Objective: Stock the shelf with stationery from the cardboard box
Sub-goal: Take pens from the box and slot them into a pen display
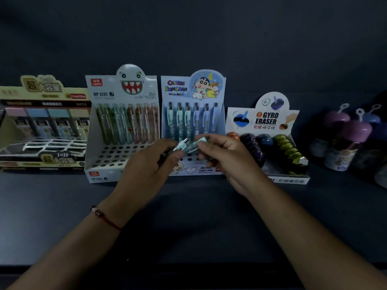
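Left hand (146, 164) and right hand (222, 151) each pinch a mechanical pencil (181, 145), fingers curled, in front of Crayon Shinchan display box (193, 91) on dark shelf (188, 216).

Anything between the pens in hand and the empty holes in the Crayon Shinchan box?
Nothing visible: both hands hold the pens directly above the Crayon Shinchan box's front holes.
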Action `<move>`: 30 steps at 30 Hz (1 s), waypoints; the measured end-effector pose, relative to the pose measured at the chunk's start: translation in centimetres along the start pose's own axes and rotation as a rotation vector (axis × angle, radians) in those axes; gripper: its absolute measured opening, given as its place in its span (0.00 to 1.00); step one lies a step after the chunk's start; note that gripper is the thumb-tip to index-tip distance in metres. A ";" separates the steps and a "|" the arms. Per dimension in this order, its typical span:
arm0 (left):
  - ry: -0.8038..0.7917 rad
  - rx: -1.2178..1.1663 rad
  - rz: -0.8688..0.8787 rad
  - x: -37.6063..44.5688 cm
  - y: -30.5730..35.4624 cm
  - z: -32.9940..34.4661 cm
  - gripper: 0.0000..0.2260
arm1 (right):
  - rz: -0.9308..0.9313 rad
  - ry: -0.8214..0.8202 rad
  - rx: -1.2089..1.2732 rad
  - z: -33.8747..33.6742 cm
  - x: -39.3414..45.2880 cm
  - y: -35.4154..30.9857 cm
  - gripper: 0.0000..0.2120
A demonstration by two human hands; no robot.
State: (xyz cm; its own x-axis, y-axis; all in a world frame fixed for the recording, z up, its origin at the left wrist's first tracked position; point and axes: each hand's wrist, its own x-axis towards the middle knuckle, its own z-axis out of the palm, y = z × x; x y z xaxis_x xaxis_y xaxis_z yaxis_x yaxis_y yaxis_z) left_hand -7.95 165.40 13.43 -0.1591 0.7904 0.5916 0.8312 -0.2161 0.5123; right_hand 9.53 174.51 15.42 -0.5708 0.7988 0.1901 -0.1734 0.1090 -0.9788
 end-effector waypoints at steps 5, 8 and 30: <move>0.025 -0.011 -0.052 0.1 -0.4 -0.2 0.17 | 0.060 0.119 0.168 -1.2 0.3 -0.8 0.07; 0.023 0.001 -0.044 0.2 -0.6 -0.1 0.16 | 0.079 0.199 0.275 -1.8 0.7 -1.1 0.06; -0.167 0.163 0.083 -0.5 -0.3 -0.1 0.09 | -0.271 0.358 -0.025 -0.4 3.9 -1.7 0.07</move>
State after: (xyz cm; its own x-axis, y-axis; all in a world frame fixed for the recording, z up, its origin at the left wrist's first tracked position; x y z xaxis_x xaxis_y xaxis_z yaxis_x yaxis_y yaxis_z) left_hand -8.18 165.00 13.03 -0.0073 0.8605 0.5093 0.9149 -0.1998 0.3508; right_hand 7.94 177.67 17.81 -0.1926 0.8935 0.4057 -0.2564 0.3532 -0.8997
